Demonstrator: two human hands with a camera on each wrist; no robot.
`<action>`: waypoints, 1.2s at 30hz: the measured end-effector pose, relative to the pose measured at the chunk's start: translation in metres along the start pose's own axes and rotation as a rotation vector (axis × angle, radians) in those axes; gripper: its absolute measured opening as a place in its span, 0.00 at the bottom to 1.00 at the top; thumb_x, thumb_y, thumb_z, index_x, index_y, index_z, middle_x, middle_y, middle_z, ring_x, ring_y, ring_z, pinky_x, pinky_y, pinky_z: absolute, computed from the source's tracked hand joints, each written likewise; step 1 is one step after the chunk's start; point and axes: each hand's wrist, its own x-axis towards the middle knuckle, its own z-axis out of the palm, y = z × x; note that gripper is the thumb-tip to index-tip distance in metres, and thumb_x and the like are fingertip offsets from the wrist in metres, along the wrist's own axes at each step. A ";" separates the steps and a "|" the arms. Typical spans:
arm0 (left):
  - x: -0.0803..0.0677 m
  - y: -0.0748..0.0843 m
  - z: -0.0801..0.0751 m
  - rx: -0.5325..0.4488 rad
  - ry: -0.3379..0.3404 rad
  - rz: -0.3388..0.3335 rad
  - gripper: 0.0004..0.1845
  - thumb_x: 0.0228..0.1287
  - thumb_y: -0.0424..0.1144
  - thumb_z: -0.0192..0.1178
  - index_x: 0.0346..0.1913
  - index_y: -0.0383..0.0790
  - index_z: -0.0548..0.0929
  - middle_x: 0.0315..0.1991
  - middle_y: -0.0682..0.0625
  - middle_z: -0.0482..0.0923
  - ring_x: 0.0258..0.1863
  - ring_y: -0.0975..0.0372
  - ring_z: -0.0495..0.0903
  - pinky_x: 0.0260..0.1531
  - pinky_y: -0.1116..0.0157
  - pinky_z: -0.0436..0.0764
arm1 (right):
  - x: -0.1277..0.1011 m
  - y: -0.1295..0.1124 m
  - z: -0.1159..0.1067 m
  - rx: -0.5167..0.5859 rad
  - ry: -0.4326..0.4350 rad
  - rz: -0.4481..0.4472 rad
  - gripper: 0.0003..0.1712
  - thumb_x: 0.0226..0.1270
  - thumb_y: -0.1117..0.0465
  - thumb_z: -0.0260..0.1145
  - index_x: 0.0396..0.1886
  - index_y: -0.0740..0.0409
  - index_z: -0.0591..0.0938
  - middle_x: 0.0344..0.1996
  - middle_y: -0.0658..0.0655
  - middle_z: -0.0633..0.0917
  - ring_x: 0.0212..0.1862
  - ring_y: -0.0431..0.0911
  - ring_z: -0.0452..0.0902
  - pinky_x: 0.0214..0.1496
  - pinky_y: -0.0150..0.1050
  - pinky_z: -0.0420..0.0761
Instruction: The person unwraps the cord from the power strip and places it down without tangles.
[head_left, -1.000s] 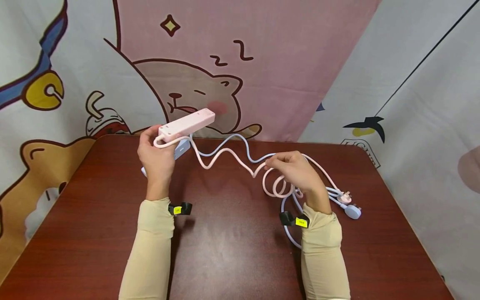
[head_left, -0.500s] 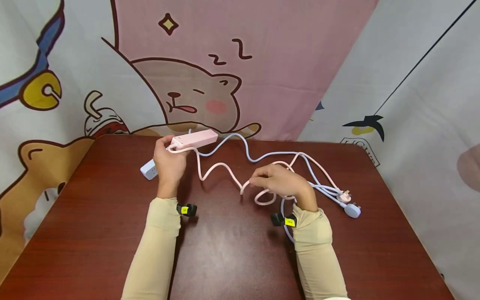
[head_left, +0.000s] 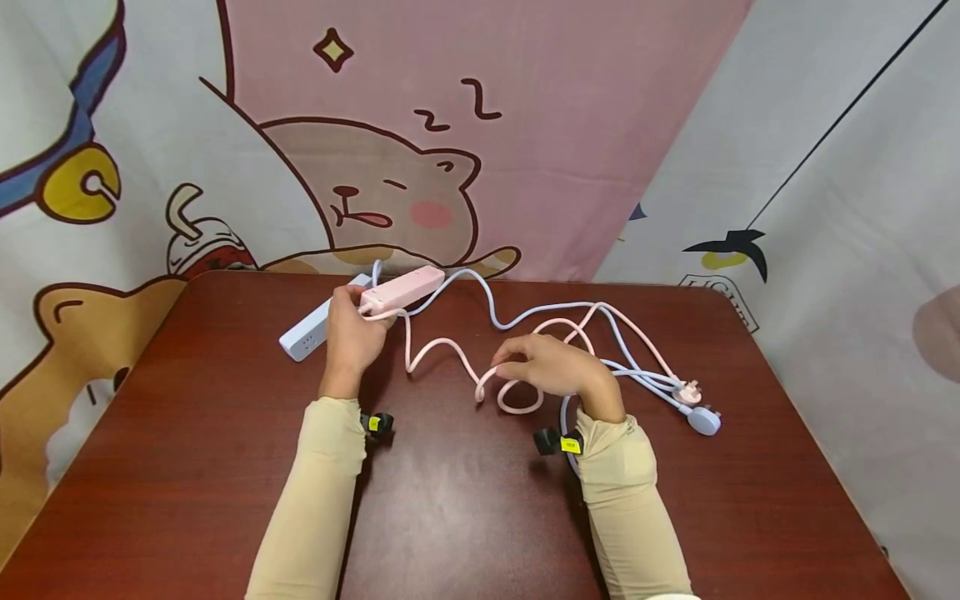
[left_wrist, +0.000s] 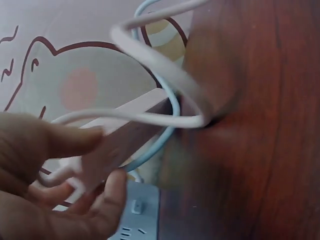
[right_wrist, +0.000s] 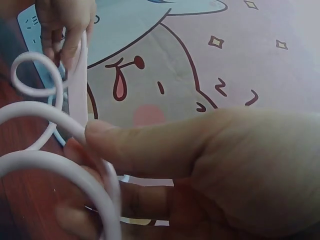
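My left hand [head_left: 354,337] grips a pink power strip [head_left: 403,288] by its cord end, near the table's back edge. In the left wrist view the thumb lies along one side of the strip and the fingers [left_wrist: 112,205] curl round the other. Its pink cord [head_left: 442,342] runs in waves to my right hand [head_left: 551,364], which pinches it between thumb and fingers. Loops of the same cord [right_wrist: 60,170] hang beside the right fingers in the right wrist view. Left of the pink strip lies a pale blue power strip [head_left: 309,332], partly hidden behind the left hand.
A pale blue cord [head_left: 491,307] winds along the back of the brown table [head_left: 450,517]. On the right, a pink plug [head_left: 687,392] and a blue plug [head_left: 703,420] lie side by side. A cartoon-printed curtain [head_left: 547,150] hangs behind the table.
The pink strip has come down toward the table and shifted right with my left hand. My right hand has moved left and slightly down, still pinching the pink cord.
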 end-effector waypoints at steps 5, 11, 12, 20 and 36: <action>-0.001 0.005 -0.005 0.021 -0.249 -0.086 0.42 0.56 0.32 0.72 0.71 0.31 0.62 0.64 0.34 0.73 0.59 0.48 0.74 0.63 0.52 0.74 | -0.001 -0.001 -0.001 0.012 0.007 0.035 0.14 0.75 0.54 0.62 0.54 0.53 0.85 0.47 0.51 0.89 0.49 0.44 0.82 0.55 0.44 0.79; -0.001 0.010 -0.009 -0.089 -0.393 -0.159 0.49 0.57 0.33 0.71 0.77 0.33 0.53 0.72 0.36 0.65 0.66 0.49 0.69 0.69 0.53 0.68 | -0.004 -0.004 -0.004 0.045 0.018 0.061 0.17 0.76 0.52 0.61 0.55 0.54 0.84 0.48 0.52 0.88 0.51 0.46 0.82 0.57 0.46 0.79; 0.000 0.011 -0.009 -0.085 -0.398 -0.161 0.49 0.58 0.34 0.71 0.77 0.33 0.53 0.73 0.36 0.64 0.67 0.49 0.69 0.70 0.53 0.68 | -0.004 -0.004 -0.004 0.050 0.021 0.063 0.17 0.76 0.51 0.61 0.56 0.54 0.84 0.49 0.52 0.88 0.51 0.47 0.82 0.57 0.46 0.79; -0.003 0.012 -0.009 0.132 -0.356 -0.069 0.37 0.60 0.41 0.70 0.69 0.30 0.67 0.59 0.36 0.77 0.54 0.50 0.77 0.56 0.54 0.76 | -0.006 -0.001 -0.004 0.043 0.010 0.068 0.16 0.77 0.52 0.60 0.56 0.53 0.83 0.49 0.52 0.88 0.51 0.45 0.81 0.57 0.45 0.79; -0.003 0.011 -0.032 0.139 -0.489 -0.059 0.23 0.63 0.27 0.60 0.62 0.31 0.75 0.53 0.36 0.81 0.48 0.50 0.79 0.41 0.66 0.76 | -0.007 -0.001 -0.002 0.035 0.004 0.061 0.18 0.77 0.50 0.59 0.56 0.54 0.83 0.48 0.51 0.88 0.53 0.46 0.82 0.58 0.47 0.79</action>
